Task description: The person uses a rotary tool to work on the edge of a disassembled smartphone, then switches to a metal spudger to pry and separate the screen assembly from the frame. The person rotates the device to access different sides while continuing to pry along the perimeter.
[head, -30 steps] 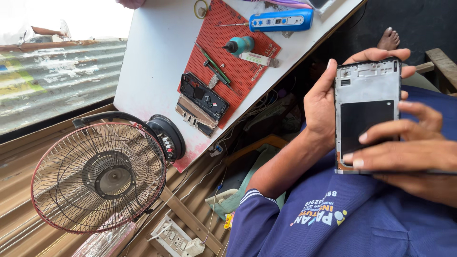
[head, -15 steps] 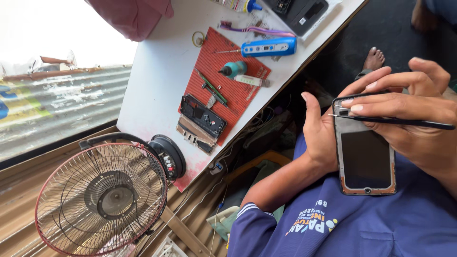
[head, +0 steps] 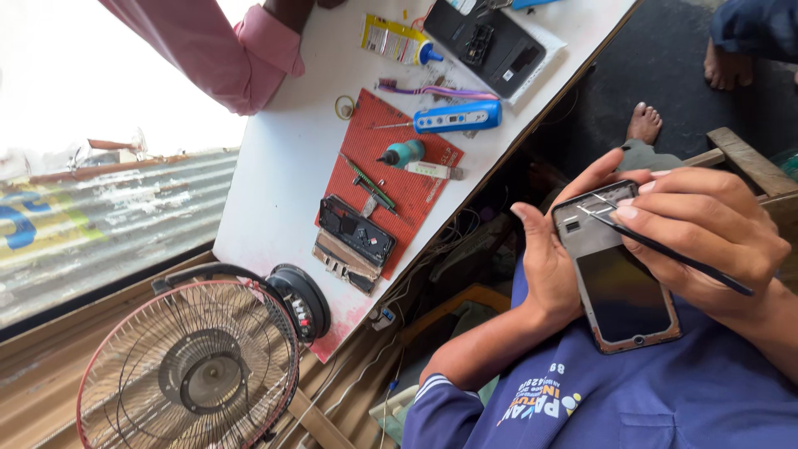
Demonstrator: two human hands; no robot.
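Left hand cradles the opened phone from its left edge, fingers wrapped behind; phone sits over the lap, right of the white table; long axis runs far-left to near-right; right hand pinches black tweezers, tip touching the phone's far end; right hand is the nearer to that end; red mat lies well apart, left.

dark phone screen in hands | yellow glue packet on table

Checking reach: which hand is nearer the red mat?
Left. The left hand cradles the phone nearer the red mat; the right hand is farther away, holding tweezers.
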